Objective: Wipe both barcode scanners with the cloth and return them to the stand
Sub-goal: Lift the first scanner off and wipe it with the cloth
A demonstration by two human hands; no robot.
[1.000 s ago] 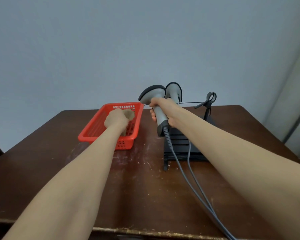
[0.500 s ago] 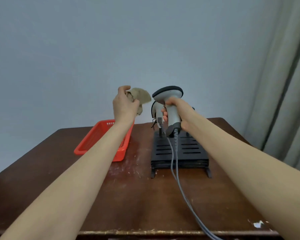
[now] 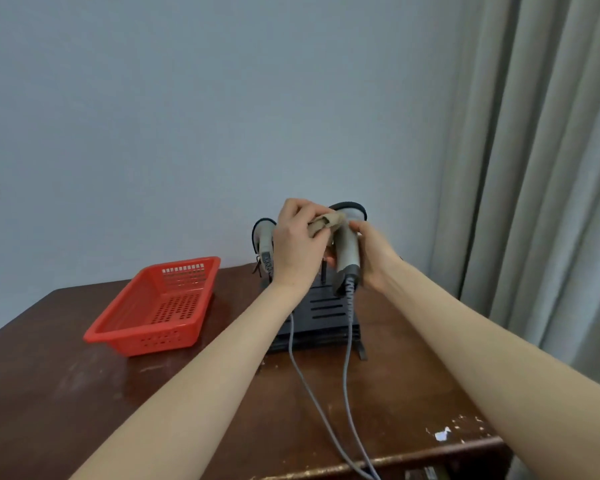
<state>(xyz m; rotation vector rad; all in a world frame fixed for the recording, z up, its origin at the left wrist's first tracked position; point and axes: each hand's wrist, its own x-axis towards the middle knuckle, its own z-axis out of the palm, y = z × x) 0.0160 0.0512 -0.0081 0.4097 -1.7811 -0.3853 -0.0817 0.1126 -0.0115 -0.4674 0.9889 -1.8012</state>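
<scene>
My right hand (image 3: 373,258) grips the handle of a grey barcode scanner (image 3: 346,249), held upright above the black stand (image 3: 321,315). My left hand (image 3: 297,245) holds a beige cloth (image 3: 324,223) and presses it against the scanner's head. The second grey scanner (image 3: 264,242) sits upright at the stand's left side, partly hidden behind my left hand. Two grey cables (image 3: 347,368) run from the scanners over the table's front edge.
An empty red plastic basket (image 3: 160,306) lies left of the stand on the dark wooden table (image 3: 84,393). A grey curtain (image 3: 541,168) hangs at the right. The table's front right corner has chipped paint (image 3: 444,433).
My left hand lifted the cloth out of the red basket and brought it right onto the scanner's head. My right hand kept holding the scanner raised above the stand.
</scene>
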